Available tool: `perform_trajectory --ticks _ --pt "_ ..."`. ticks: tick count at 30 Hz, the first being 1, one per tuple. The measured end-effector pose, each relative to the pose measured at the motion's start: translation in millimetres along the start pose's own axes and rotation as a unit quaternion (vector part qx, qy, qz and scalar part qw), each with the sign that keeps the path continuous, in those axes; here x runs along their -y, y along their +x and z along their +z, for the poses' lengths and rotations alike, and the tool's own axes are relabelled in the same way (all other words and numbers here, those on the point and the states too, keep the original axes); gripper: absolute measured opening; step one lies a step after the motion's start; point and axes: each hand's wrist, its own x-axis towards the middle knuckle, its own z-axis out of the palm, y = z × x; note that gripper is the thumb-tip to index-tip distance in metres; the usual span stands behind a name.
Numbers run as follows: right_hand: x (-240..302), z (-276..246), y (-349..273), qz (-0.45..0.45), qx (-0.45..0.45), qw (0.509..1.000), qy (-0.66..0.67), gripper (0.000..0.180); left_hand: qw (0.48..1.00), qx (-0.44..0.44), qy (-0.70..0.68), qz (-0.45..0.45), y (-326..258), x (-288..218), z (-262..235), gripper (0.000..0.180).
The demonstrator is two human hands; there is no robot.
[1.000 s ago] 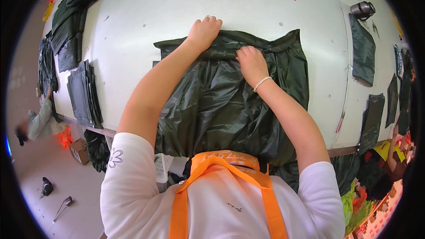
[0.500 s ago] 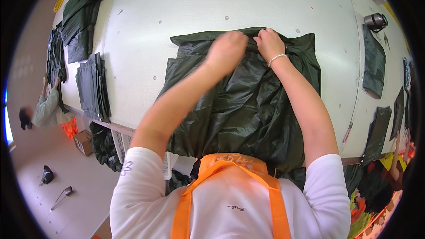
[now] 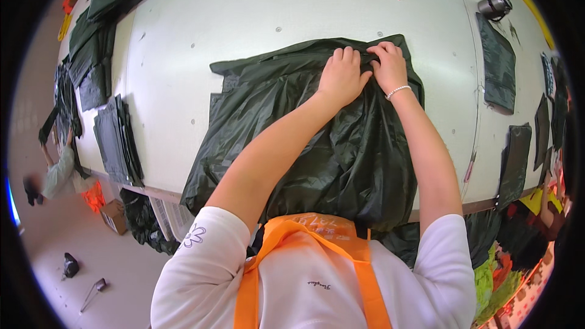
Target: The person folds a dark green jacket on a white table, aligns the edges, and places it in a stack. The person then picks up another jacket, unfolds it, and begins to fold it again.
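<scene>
A dark green, shiny garment (image 3: 292, 140) lies wrinkled on the white table in front of me, its near part hanging over the table edge at my body. My left hand (image 3: 345, 79) rests on its far band, right of the middle, fingers side by side on the cloth and thumb held apart. Close beside it, my right hand (image 3: 390, 64) has its fingers bent over the same band near the far right corner, gripping a fold of cloth between thumb and fingers. The fingertips of both hands are partly hidden in the dark fabric.
Folded dark green pieces lie in a stack (image 3: 119, 140) at the left, with a bigger pile (image 3: 91, 55) behind. Right of me are a folded dark piece (image 3: 498, 64), a metal flask (image 3: 495, 6) and another dark piece (image 3: 515, 158). A co-worker (image 3: 61, 173) stands far left.
My left hand has moved right along the garment's far band, and its thumb now stands apart. My right hand stays close by, gripping near the corner. The view has shifted a little.
</scene>
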Motion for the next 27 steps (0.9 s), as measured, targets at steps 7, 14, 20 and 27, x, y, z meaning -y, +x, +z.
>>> perform_trajectory --ticks 7,14,20,27 --pt "-7.1 5.5 -0.1 -0.016 -0.012 1.0 0.015 0.012 0.989 -0.104 -0.072 -0.073 14.4 6.8 23.8 0.03" --pt "-6.2 -2.0 -5.6 -0.041 -0.053 0.988 0.141 0.018 0.942 -0.039 -0.23 -0.242 40.6 1.6 16.0 0.026" --pt "-4.8 -15.8 7.5 -0.021 -0.065 0.982 0.175 0.008 0.935 -0.116 -0.268 -0.202 35.0 3.1 13.4 0.018" --pt "-33.8 -23.7 -4.7 0.065 -0.119 0.985 0.108 0.006 0.965 -0.212 0.041 -0.149 -28.5 80.9 -31.5 0.01"
